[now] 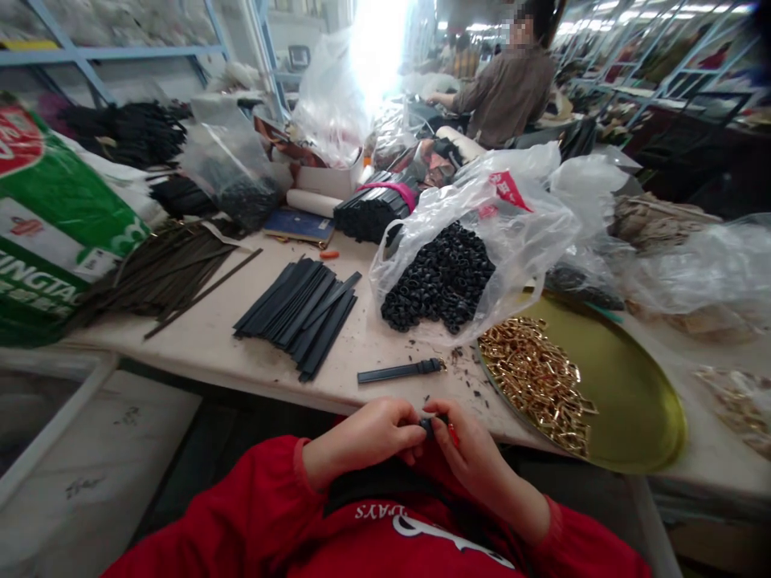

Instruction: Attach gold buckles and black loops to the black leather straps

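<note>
At the table's front edge my left hand [382,432] is closed, thumb and fingers pinching a small dark strap piece [427,425]. My right hand [468,445] meets it from the other side, its fingertips closed on the same piece. A bit of bright red [453,436] shows by the right fingers; its kind is unclear. Most of the piece is hidden by my fingers. Just beyond my hands lies a short dark strap [397,372] with a loop and a gold-coloured buckle at its right end. A stack of flat dark strips [298,313] lies farther left.
A clear plastic bag [530,249] spills small black loops [442,277]. To the right, a gold-coloured tray [638,393] carries many metal buckles [542,381]. Brown strips [169,269] and a green bag [54,241] occupy the left. A person [511,80] stands farther back.
</note>
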A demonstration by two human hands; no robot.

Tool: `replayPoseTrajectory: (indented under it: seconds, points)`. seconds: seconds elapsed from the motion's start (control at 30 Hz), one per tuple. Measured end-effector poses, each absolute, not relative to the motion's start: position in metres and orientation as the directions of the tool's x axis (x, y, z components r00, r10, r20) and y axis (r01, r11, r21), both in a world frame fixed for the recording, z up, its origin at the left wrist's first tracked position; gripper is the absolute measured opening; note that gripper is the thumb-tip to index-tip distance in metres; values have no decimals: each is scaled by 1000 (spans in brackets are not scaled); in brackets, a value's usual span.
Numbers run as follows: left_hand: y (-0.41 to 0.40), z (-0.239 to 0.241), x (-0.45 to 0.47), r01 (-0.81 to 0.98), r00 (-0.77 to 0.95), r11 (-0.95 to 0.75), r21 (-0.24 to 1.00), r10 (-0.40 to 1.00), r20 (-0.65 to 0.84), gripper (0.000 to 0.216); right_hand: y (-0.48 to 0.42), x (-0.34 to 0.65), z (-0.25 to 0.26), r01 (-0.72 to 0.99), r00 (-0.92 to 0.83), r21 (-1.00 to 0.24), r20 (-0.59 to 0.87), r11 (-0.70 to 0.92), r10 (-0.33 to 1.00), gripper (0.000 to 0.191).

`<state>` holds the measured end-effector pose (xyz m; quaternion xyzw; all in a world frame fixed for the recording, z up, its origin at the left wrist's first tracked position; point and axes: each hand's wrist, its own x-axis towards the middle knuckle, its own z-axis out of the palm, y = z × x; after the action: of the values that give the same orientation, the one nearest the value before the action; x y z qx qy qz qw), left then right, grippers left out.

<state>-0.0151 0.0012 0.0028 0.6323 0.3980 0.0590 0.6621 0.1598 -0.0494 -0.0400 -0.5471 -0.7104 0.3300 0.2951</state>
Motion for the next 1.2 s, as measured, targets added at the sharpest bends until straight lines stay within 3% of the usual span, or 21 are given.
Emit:
replayPoseTrajectory:
  seconds: [0.23,0.47,0.57,0.63,0.7,0.77,0.8,0.97,1.1,1.2]
  points:
    - [4,4,-21,505,667,2,863,633,-392,22,-47,156,-48,684,-223,-672,180,286,958,21]
    - [4,-5,-13,484,635,-46,874,705,-315,24,-36,149,-43,629,-215,-737,142,248,966,22]
    - [22,1,-15,527,640,-143,838,715,-281,27,-13,148,-33,634,-182,-738,148,231,972,21]
    - [44,7,-23,607,614,-288,741,761,-208,31,10,150,-29,697,-166,-669,200,259,966,19]
    - [70,12,-36,756,514,-377,534,848,-129,34,34,154,-32,772,-173,-567,248,287,953,19]
    - [97,11,-51,938,289,-271,215,956,-56,34,53,157,-41,822,-229,-469,249,324,941,20]
    - [109,8,-58,965,224,-216,147,974,-40,32,59,158,-48,835,-254,-434,241,338,937,22]
    - [137,-16,-71,987,157,-157,25,988,3,24,60,160,-66,859,-242,-396,248,326,938,24]
    - [133,-23,-68,985,172,-172,-5,984,50,32,57,170,-56,831,-201,-468,251,300,947,23]
    - [127,-24,-69,977,212,-212,-2,974,79,33,63,185,-47,867,-118,-441,271,232,955,24]
